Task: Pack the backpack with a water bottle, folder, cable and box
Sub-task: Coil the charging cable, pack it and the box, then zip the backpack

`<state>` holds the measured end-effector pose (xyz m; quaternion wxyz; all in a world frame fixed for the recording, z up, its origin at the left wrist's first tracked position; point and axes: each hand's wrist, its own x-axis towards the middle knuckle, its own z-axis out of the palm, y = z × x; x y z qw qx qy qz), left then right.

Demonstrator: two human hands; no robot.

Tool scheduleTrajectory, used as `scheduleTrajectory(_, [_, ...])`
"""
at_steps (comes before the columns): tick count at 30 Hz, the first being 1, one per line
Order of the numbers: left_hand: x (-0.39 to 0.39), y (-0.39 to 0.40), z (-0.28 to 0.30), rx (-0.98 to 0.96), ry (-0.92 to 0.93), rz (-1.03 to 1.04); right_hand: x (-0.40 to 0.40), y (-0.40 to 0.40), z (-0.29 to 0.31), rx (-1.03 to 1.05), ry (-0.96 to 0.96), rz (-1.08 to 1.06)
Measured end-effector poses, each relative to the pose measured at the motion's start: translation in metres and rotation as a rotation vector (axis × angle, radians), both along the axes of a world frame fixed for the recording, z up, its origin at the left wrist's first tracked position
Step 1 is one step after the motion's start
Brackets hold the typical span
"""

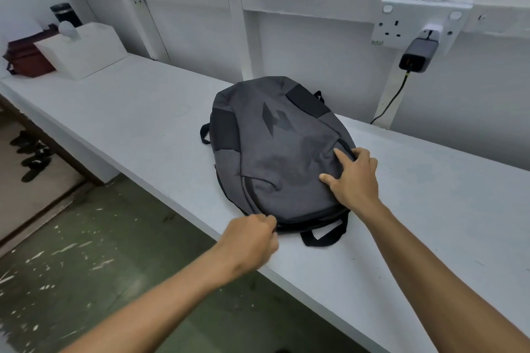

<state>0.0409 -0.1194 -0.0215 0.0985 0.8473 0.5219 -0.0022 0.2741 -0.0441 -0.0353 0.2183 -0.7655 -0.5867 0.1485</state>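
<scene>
With the flat grey fabric backpack (275,152) lying on the white counter (430,209), the right hand (354,178) presses spread fingers while the left hand (249,241) pinches its zipper edge, best pulled steadily along the seam.

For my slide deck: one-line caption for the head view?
Right hand steadies a grey fabric backpack on the white counter while left hand pinches its near edge.

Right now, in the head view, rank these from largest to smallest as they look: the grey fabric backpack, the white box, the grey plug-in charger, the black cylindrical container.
1. Grey fabric backpack
2. White box
3. Grey plug-in charger and black cylindrical container: look alike, and the container is partly hidden and farther, so unranked.
</scene>
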Motion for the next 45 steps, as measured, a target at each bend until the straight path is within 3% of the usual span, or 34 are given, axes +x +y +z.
scheduleTrajectory(7, [0.075,-0.019,-0.013,-0.04,-0.269,0.181,0.01,-0.004,0.006,-0.064,0.011,0.076])
scheduleTrajectory(12, [0.082,-0.013,-0.021,-0.032,-0.282,0.167,0.022,-0.053,0.011,0.325,0.157,-0.128])
scheduleTrajectory(15, [0.071,-0.016,-0.023,-0.059,-0.244,0.101,0.014,-0.08,-0.009,0.03,0.346,-0.005])
scheduleTrajectory(18, [0.061,-0.016,-0.019,0.077,-0.253,0.065,0.004,-0.091,-0.027,-0.157,0.519,0.106])
scheduleTrajectory(22, [0.05,-0.008,-0.014,0.39,-0.18,-0.067,-0.011,-0.093,-0.036,-0.092,0.32,0.128])
scheduleTrajectory(25, [0.054,0.001,-0.014,0.493,-0.063,-0.152,-0.024,-0.096,-0.037,0.033,0.175,0.14])
scheduleTrajectory(33, [0.055,0.008,-0.018,0.5,0.086,-0.25,0.003,-0.097,-0.033,0.097,-0.037,0.216])
scheduleTrajectory(37, [0.045,0.009,-0.017,0.451,0.098,-0.254,0.054,-0.071,-0.015,0.063,-0.056,0.119])
scheduleTrajectory(41, [0.058,0.016,-0.001,0.332,0.052,-0.186,0.069,-0.044,0.002,0.079,-0.047,0.223])
scheduleTrajectory(45, [0.106,0.032,0.02,0.363,0.031,-0.1,0.077,-0.038,0.004,0.095,-0.007,0.24])
